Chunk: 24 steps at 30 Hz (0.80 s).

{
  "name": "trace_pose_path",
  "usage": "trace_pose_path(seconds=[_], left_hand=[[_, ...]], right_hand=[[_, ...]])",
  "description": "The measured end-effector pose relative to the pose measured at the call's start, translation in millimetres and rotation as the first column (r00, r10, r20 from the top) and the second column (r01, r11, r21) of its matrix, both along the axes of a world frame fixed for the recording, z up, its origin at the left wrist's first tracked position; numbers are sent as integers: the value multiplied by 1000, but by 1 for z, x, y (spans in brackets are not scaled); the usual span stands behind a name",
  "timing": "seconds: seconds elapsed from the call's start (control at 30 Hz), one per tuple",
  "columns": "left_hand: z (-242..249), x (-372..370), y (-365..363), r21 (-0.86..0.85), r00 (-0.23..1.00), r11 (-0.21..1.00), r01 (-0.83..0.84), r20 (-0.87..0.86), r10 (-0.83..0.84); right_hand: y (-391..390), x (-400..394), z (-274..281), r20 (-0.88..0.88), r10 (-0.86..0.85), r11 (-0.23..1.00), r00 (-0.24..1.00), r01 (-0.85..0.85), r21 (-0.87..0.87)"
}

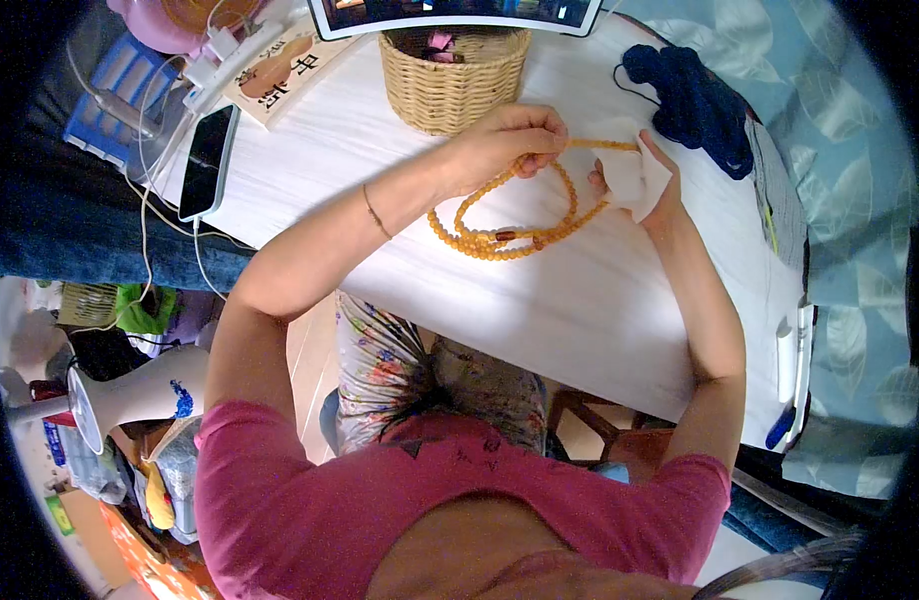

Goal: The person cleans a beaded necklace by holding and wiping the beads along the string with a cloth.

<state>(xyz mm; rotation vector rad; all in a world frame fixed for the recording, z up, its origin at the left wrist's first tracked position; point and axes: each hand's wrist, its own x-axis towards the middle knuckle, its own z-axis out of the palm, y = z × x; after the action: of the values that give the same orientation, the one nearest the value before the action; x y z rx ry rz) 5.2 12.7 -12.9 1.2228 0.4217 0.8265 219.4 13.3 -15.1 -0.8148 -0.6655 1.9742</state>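
Observation:
A long strand of amber-yellow beads (500, 250) lies coiled on the white table, with a few darker reddish-brown beads in it. My left hand (525, 138) is closed in a pinch on the strand, above the coil. From there a straight length of beads runs right to a white cloth or tissue (635, 182). My right hand (663, 185) grips this white piece, which wraps over part of the strand; the beads inside it are hidden. Another run of beads leads from the white piece down to the coil.
A wicker basket (455, 80) stands below a screen (460, 15) at the back. Left are a charging phone (208, 160), a book (292, 75), cables and a power strip (216, 70). Dark blue yarn (690, 105) lies right, near the table edge and curtain (840, 240).

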Motion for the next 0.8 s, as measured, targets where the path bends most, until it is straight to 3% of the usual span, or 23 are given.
trace_pose_path(seconds=[0.07,0.2,0.27,0.4,0.47,0.5,0.8], left_hand=[[-3,2,0,5,1000,1000,27,-2,-27],[-12,1,6,-63,992,991,121,-11,-122],[-9,-1,8,-78,995,993,87,-48,-91],[2,0,0,7,993,1000,-8,-118,9],[-2,3,-1,-24,999,999,21,-27,-22],[-4,3,0,-38,999,999,35,18,-34],[1,0,0,-96,995,995,25,-99,-35]], right_hand=[[1,4,-4,-51,61,998,997,-60,28],[2,0,-5,-32,-53,999,998,53,-7],[-4,-7,5,2,-141,987,990,141,-80],[-3,3,-1,3,-1,1000,1000,1,-28],[-1,6,-4,-19,24,999,1000,-24,-26],[-1,5,-4,-33,14,1000,999,-15,-18],[-5,-4,4,-37,-34,999,999,34,-25]])
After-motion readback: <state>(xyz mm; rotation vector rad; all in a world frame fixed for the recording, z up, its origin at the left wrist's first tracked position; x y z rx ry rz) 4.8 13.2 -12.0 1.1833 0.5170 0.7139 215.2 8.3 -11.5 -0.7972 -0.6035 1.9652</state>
